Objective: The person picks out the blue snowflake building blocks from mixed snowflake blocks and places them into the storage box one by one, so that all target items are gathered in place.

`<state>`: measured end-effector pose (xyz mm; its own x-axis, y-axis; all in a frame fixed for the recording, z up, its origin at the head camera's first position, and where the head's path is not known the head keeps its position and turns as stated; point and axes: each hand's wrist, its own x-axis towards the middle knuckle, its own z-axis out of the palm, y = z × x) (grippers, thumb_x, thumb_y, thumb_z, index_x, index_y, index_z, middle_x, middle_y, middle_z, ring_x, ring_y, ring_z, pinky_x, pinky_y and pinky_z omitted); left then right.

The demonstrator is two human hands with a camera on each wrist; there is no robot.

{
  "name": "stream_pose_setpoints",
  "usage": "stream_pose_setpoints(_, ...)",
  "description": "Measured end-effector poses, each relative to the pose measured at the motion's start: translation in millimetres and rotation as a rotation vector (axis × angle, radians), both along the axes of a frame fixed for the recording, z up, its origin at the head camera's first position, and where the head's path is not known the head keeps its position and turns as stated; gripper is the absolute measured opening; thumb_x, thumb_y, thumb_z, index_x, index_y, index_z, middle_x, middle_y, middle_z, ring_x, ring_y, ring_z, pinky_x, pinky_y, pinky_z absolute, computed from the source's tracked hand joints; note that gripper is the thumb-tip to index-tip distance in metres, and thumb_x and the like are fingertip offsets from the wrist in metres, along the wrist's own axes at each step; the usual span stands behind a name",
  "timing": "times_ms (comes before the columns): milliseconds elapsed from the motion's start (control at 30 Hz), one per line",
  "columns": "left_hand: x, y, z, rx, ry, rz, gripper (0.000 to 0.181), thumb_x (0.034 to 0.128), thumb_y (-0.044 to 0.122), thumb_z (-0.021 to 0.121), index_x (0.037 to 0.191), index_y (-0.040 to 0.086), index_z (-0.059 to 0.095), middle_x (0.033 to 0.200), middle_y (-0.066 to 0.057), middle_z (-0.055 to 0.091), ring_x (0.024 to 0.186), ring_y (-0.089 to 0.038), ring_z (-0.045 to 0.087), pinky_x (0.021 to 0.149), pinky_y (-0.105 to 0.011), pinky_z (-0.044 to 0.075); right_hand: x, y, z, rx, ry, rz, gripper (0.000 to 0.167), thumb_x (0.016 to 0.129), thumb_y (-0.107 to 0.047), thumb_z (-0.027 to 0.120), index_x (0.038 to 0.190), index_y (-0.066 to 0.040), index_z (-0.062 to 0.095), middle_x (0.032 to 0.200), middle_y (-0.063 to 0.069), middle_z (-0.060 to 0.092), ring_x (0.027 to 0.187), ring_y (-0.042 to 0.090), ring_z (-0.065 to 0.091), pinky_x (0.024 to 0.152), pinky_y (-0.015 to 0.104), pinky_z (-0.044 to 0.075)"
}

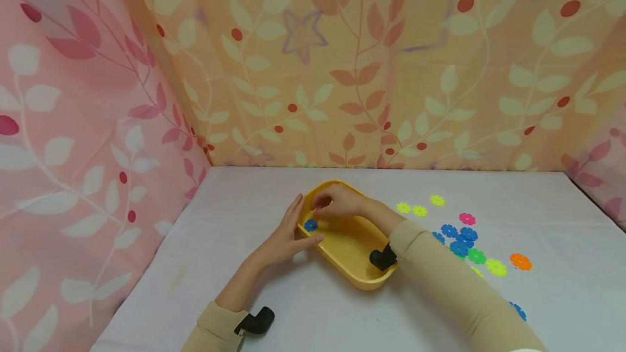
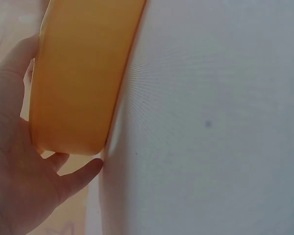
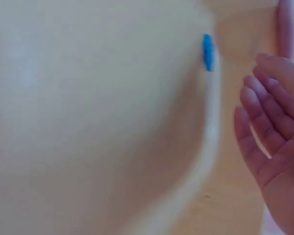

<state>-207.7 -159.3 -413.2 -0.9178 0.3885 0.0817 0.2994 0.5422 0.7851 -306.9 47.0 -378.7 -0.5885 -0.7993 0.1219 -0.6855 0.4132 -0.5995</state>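
Note:
A yellow plastic basin [image 1: 349,243] stands at a slant on the white table. My left hand [image 1: 283,238] holds its far-left end, thumb over the near rim and fingers along the outside; the left wrist view shows the hand [image 2: 24,161] around that end of the basin [image 2: 83,83]. Inside, a blue snowflake disc [image 1: 310,225] lies by the left wall. Just above the disc, within the basin, is my right hand [image 1: 337,201]. In the right wrist view this hand's [image 3: 277,122] fingers are loosely curled, nothing visible in them, near the blue disc [image 3: 208,53].
Right of the basin lie scattered snowflake discs: several blue ones [image 1: 459,247], a pink one [image 1: 467,219], an orange one [image 1: 520,261], green [image 1: 476,256] and yellow ones [image 1: 496,268]. Some are partly hidden behind the right sleeve [image 1: 455,281]. Patterned curtains [image 1: 303,86] border the table.

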Motion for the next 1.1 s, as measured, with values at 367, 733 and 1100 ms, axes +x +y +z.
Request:
stream_pose_setpoints(367,0.6,4.2,1.3,-0.004,0.019,-0.002,0.101,0.0893,0.046,0.068,0.158,0.015,0.001,0.162,0.006,-0.008,0.148,-0.019,-0.003,0.116,-0.053,0.008,17.3,40.2,46.1,-0.155,-0.059,-0.12,0.023,0.091,-0.018,0.071,0.108,-0.004,0.072,0.101,-0.002,0.072,0.094,0.013,0.066,0.088,0.033,0.052)
stream_pose_setpoints(733,0.0,0.0,-0.7,-0.019,0.05,0.003,0.102,0.0882,0.046,0.069,0.158,0.012,0.003,0.162,0.003,-0.007,0.148,-0.02,-0.002,0.116,-0.051,0.008,47.8,94.9,50.6,-0.217,-0.242,-0.395,0.027,0.091,-0.027,0.07,0.113,-0.01,0.071,0.105,0.002,0.07,0.096,0.024,0.064,0.085,0.033,0.053)
stream_pose_setpoints(1100,0.4,2.4,-0.4,-0.02,0.051,0.001,0.099,0.0902,0.046,0.066,0.158,0.011,0.003,0.163,0.001,-0.007,0.148,-0.024,-0.001,0.115,-0.054,0.008,78.8,157.7,19.9,-0.272,-0.356,-0.562,0.04,0.094,-0.028,0.067,0.126,-0.005,0.063,0.121,0.016,0.063,0.104,0.032,0.062,0.087,0.045,0.053)
